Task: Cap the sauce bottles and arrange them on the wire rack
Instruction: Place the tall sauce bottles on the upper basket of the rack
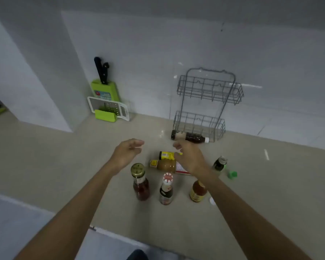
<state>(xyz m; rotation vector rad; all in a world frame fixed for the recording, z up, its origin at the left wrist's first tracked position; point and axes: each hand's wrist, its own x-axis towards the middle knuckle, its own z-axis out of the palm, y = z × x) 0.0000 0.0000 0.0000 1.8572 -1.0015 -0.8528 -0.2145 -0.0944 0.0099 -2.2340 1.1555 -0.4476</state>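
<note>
A grey two-tier wire rack leans against the back wall, both tiers bare. A dark bottle lies on its side at the rack's foot. A small yellow bottle and a brown sauce bottle lie flat mid-counter. Upright stand a red sauce bottle with a gold cap, a dark bottle with a red-white cap, an amber bottle and a small dark uncapped bottle. A green cap and a white cap lie loose. My left hand hovers open; my right hand hovers open above the lying bottles.
A green knife block with black-handled knives and a white grater in a green stand sit in the back left corner. The beige counter ends at a front edge near me, and a wall pillar juts in at the left.
</note>
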